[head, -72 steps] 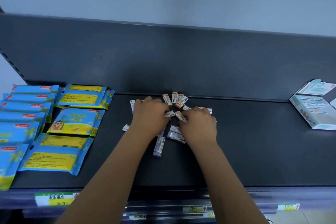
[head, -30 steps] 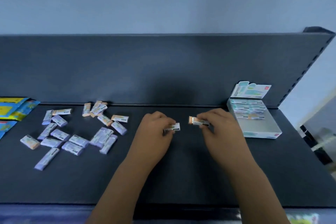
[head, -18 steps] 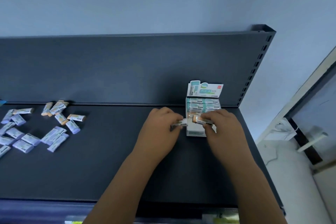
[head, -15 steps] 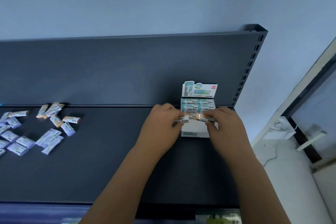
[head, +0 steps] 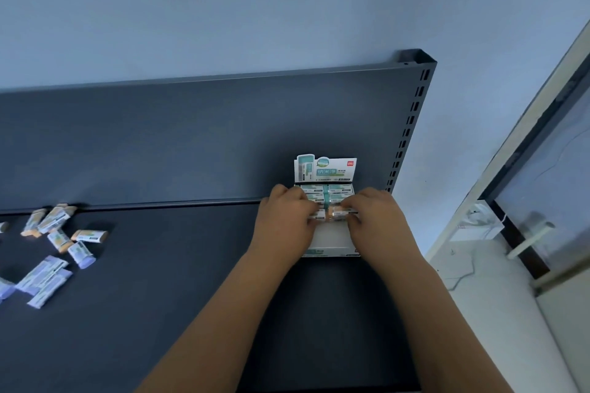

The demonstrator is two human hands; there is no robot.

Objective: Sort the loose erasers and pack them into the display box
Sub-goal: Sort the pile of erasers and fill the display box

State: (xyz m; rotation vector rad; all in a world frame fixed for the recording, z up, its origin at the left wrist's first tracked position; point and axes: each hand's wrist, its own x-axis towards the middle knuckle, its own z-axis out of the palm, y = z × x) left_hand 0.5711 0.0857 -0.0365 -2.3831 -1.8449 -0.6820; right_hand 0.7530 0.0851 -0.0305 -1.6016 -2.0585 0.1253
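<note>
Left hand (head: pixel 284 220) and right hand (head: pixel 376 220) are each pinching one eraser (head: pixel 340 212) over one display box (head: pixel 332 242); roughly ten loose erasers (head: pixel 89 235) are lying.

Display box (head: pixel 332 244) sits on shelf (head: pixel 191 313) at far right, against back panel (head: pixel 191 143). Header card (head: pixel 325 169) stands up at the box's far edge. Packed erasers (head: pixel 340 191) lie in rows in the far part of the box. Left hand (head: pixel 284 223) and right hand (head: pixel 380 223) are side by side over the box middle. Left-hand eraser (head: pixel 317 216) and right-hand eraser (head: pixel 340 212) are pinched end to end just near of the packed rows. Loose erasers (head: pixel 54 242) are scattered on the shelf at left, well apart from the box, a few against the back panel. Slotted post (head: pixel 412 124) stands right of the box. Door (head: pixel 542 169) with handle (head: pixel 528 236) is further right, off the shelf.
</note>
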